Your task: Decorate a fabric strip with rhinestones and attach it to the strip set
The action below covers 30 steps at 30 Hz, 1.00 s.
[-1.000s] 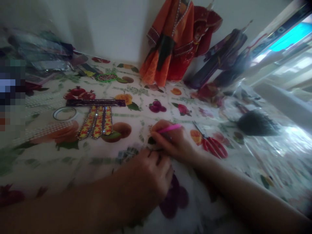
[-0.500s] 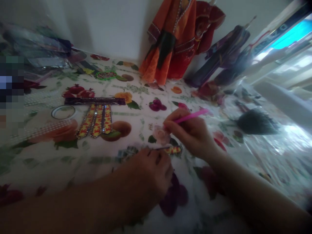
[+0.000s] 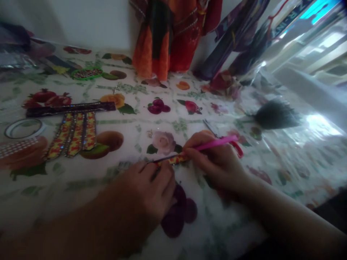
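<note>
My left hand (image 3: 151, 191) is closed on a narrow yellow-and-red patterned strip (image 3: 177, 159) with a dark edge, just above the tablecloth. A slim pink pen-like tool (image 3: 217, 142) is pinched in my right hand (image 3: 217, 159), and its tip is hidden by the fingers. The right fingertips meet the far end of the strip. Partly under the right hand lies a pair of scissors, its blades (image 3: 210, 126) and red handle (image 3: 237, 149) showing. Three similar patterned strips (image 3: 76, 134) joined to a dark purple band (image 3: 70, 108) rest to the left.
A roll of tape (image 3: 25, 129) and a sheet of small rhinestones (image 3: 18, 147) lie at left. Behind them is a green dish of beads (image 3: 86, 73). Small orange-red garments (image 3: 165, 39) stand against the wall. Clear plastic and a dark bristly bundle (image 3: 278, 115) are at right.
My right hand has come down to the end of the strip, where before there was a gap. The view has shifted right and downward, and the scissors now show.
</note>
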Each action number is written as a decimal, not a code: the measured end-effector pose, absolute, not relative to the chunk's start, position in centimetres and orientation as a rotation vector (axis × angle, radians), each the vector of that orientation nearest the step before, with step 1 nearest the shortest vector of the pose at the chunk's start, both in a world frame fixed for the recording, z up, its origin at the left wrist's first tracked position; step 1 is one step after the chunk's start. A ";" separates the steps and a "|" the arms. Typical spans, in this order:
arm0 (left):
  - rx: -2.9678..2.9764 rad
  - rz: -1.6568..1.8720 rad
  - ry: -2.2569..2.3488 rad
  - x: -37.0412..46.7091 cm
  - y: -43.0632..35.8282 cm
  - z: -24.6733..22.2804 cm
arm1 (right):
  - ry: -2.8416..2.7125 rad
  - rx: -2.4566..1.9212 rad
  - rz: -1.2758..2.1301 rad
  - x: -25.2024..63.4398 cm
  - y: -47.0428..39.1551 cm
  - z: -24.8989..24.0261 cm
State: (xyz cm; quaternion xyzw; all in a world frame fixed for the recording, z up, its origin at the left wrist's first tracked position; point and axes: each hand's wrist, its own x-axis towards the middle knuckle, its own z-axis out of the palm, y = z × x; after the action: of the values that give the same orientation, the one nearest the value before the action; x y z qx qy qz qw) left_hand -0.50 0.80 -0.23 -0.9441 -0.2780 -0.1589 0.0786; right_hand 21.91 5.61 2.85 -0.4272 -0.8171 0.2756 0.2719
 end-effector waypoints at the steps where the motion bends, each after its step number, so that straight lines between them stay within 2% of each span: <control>1: -2.824 -0.476 -0.824 -0.5 0.8 -0.2 | -2.220 -1.134 0.749 21.9 5.6 2.8; 15: -2.798 -0.510 -0.780 -0.6 0.8 -0.1 | -2.297 -1.123 0.826 21.7 5.8 2.8; 30: -2.781 -0.554 -0.794 -0.4 1.0 0.2 | -2.342 -1.075 0.739 21.5 5.7 2.5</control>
State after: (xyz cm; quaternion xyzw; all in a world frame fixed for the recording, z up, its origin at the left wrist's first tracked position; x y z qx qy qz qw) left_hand -0.43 0.98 0.15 -0.9398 -0.2684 -0.1872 0.0983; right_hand 21.45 5.71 2.54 -0.3903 -0.8505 0.2684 0.2285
